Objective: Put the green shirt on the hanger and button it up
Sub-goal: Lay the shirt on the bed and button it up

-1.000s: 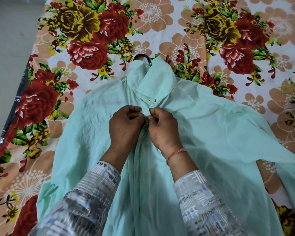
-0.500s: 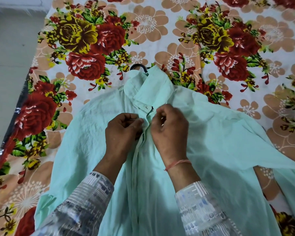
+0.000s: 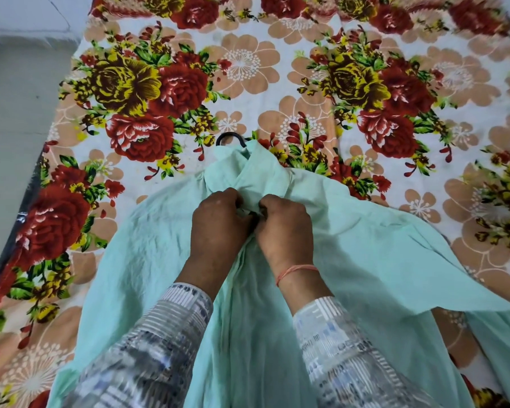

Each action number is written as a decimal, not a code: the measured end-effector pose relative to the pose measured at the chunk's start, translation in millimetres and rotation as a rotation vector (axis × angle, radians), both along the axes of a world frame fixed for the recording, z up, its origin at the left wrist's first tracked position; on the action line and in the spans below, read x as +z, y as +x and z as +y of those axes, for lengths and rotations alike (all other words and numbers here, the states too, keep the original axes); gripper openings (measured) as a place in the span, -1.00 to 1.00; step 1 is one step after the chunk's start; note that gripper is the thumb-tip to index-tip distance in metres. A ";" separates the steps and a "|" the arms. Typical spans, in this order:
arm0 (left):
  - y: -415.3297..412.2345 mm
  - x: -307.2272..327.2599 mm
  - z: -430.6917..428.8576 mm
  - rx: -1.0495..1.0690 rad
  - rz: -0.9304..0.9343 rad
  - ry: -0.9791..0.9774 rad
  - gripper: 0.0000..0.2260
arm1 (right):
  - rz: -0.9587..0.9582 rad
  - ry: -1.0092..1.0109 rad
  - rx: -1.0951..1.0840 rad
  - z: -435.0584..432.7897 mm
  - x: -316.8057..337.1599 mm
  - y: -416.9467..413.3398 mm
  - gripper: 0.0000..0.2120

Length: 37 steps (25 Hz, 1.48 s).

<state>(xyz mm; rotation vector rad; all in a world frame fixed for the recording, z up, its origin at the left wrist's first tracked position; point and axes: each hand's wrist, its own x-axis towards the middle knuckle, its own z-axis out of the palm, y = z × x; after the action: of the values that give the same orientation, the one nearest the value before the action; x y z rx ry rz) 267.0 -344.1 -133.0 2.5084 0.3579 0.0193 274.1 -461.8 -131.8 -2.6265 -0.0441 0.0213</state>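
On a red-and-yellow floral bedsheet (image 3: 248, 63), the pale green shirt (image 3: 395, 260) lay over a black hanger (image 3: 230, 138) while the left hand (image 3: 218, 225) and right hand (image 3: 286, 228), newly risen to the collar (image 3: 248, 169), pinched its front edges, probably for the top button.

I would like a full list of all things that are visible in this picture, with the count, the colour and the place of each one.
shirt: one, pale green, spread on the sheet, its collar at the far end from the person
hanger: one, black, only its hook shows, sticking out beyond the collar
sheet: one, white with red, yellow and tan flowers, under the shirt
floor: one area, grey, to the left of the sheet
thread: one, orange, around the right wrist
sleeves: two, grey and white pattern, at the bottom of the picture
left hand: one, pinches the shirt front just below the collar
right hand: one, pinches the shirt front right beside the left hand
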 end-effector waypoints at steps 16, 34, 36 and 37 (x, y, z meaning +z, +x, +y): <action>-26.3 14.1 9.3 0.683 -0.096 -1.217 -0.87 | 0.001 0.669 -0.376 22.2 -2.4 -12.4 -0.94; -33.7 -1.8 11.4 0.482 -0.152 -0.947 -0.80 | 0.224 0.823 -0.319 28.0 -7.2 -4.6 -0.81; -34.8 -5.8 11.4 0.483 -0.154 -0.964 -0.81 | 0.231 0.842 -0.326 28.2 -9.3 -6.3 -0.85; -35.1 -7.5 12.1 0.473 -0.149 -0.968 -0.81 | 0.247 0.870 -0.323 26.3 -10.3 -6.6 -0.88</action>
<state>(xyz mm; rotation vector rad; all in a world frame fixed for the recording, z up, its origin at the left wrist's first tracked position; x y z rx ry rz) 231.9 -332.0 -140.5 1.4257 0.6907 0.1747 267.5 -435.6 -142.1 -1.7210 0.3728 0.1730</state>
